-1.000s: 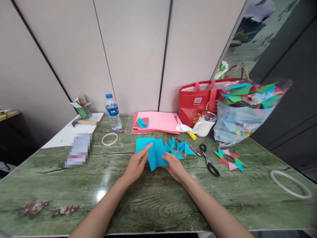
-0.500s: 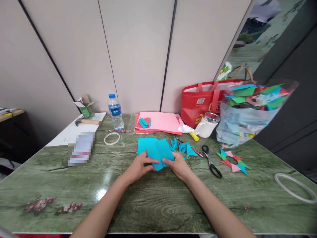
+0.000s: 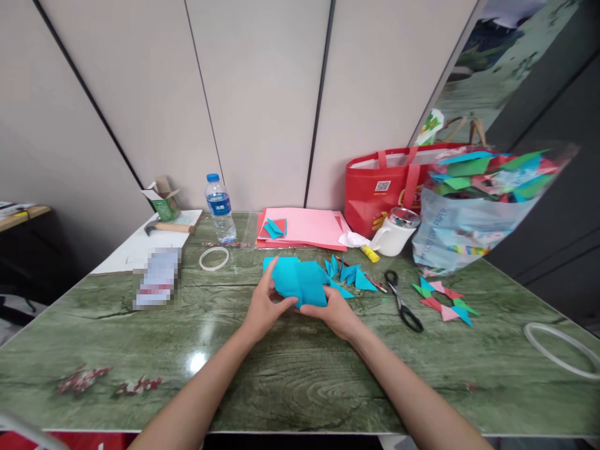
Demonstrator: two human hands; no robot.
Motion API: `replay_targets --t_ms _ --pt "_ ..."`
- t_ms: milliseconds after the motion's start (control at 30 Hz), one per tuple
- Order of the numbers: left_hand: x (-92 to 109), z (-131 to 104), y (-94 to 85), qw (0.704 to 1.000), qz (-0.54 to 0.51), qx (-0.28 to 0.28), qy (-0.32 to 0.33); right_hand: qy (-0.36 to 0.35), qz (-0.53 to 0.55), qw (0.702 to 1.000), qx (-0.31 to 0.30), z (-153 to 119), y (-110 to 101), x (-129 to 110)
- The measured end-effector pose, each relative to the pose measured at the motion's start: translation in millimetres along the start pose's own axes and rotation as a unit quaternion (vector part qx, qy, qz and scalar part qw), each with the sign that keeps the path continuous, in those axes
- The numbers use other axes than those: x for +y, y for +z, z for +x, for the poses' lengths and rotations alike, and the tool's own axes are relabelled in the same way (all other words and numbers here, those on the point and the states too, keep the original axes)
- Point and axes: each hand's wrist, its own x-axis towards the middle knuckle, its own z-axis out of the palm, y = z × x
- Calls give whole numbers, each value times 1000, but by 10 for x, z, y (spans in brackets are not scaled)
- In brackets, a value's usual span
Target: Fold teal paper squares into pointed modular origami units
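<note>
A creased sheet of blue paper (image 3: 302,281) is held up between my two hands over the table's middle. My left hand (image 3: 267,306) grips its left side, thumb at the lower edge and a finger raised along the left side. At the lower right edge, my right hand (image 3: 335,312) pinches the sheet, its other fingers partly hidden behind it. More blue paper (image 3: 268,264) shows behind the sheet at its upper left. Several folded blue paper pieces (image 3: 359,278) lie just beyond my right hand. Black-handled scissors (image 3: 400,303) rest farther right.
A ring of folded coloured paper (image 3: 443,301) lies right of the scissors. Behind stand a white mug (image 3: 396,234), a red bag (image 3: 370,194) and a plastic bag of folded paper (image 3: 464,231). Pink sheets (image 3: 309,226), a water bottle (image 3: 219,209) and a hammer (image 3: 171,229) lie farther back and left.
The sheet has turned and tipped between my hands, its lower corner now a flatter edge. My left fingers have shifted up its left side. The view has moved slightly.
</note>
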Motion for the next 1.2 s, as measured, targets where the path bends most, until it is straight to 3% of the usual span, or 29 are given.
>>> replay_targets --t_ms 100,200,333,467,667,967,1200 --pt "-36 -10 34 999 -15 24 -19 -16 -65 996 61 0 4 6" --pt "-71 -14 56 997 -43 21 -62 -8 -63 995 82 8 5 26" --pt "-79 -16 71 988 -118 -22 -96 5 -6 998 64 10 37 52" --pt "-90 -8 68 987 -110 21 -115 10 23 999 39 0 88 34" --pt "-113 0 68 988 -74 64 -117 -43 -122 988 88 -15 109 -37" --pt "-48 -2 72 977 -164 11 -134 -14 -30 996 81 -7 93 -14" --pt "-59 6 81 974 -162 37 -153 -5 -17 997 73 -16 106 -39"
